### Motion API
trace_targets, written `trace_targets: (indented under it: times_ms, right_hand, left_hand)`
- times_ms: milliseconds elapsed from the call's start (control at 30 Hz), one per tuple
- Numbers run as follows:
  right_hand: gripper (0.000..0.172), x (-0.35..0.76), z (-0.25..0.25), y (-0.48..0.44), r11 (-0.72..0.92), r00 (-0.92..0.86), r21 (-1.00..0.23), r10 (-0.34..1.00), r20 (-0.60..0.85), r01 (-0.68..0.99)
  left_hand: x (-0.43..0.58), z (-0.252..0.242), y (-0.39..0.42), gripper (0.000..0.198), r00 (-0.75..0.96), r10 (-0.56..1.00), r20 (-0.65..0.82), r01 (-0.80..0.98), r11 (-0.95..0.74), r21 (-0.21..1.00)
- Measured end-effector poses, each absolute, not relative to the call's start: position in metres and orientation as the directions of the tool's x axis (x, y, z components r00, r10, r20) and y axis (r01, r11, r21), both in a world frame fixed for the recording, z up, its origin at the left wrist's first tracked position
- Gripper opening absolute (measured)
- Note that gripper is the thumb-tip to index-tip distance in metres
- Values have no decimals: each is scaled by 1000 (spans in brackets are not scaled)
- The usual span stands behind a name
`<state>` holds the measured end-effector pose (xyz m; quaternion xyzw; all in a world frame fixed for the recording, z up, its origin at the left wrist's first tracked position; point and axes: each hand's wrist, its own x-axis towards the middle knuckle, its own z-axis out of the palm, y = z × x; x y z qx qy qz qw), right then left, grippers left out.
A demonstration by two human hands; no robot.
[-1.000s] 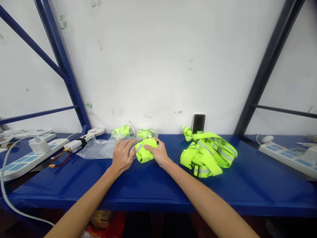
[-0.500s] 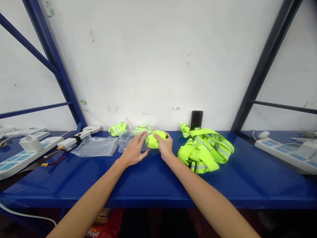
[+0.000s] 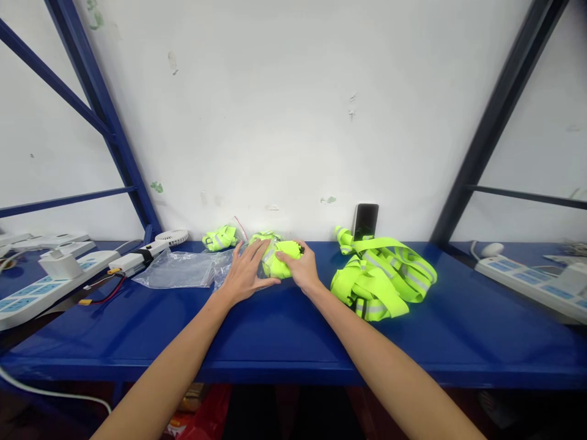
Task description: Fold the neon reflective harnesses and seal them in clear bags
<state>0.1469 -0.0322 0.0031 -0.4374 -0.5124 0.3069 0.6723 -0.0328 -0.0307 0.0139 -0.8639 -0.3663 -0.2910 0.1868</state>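
On the blue steel worktop (image 3: 284,330), a folded lime reflective vest (image 3: 282,261) sits under the person's right hand (image 3: 298,267), its fingers (image 3: 288,256) together and clamped over the top. The left hand (image 3: 245,275) lies just beside the vest, its fingers (image 3: 252,249) spread apart on a clear plastic bag (image 3: 192,271), though any pinch on the film is hard to make out. Right of the vest lie a tangled heap of reflective vests (image 3: 380,278) and a black phone (image 3: 365,222).
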Motion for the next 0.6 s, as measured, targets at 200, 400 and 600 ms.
trace_targets:
  times_ms: [200,400,600]
  right_hand:
    - [55,144,5,-35,430,250,-902,869,426,41]
    - [45,140,-5,-32,427,177,-891,875,451,155]
    - [45,140,-3,-35,326,95,-945,940,328,40]
  left_hand:
    - [-28,13,-35,89,524,569,634,757,-652,-40]
    - [-24,11,-35,83,579,549,603,721,-690,-63]
    - [-30,9,-33,85,558,574,599,728,-685,-21]
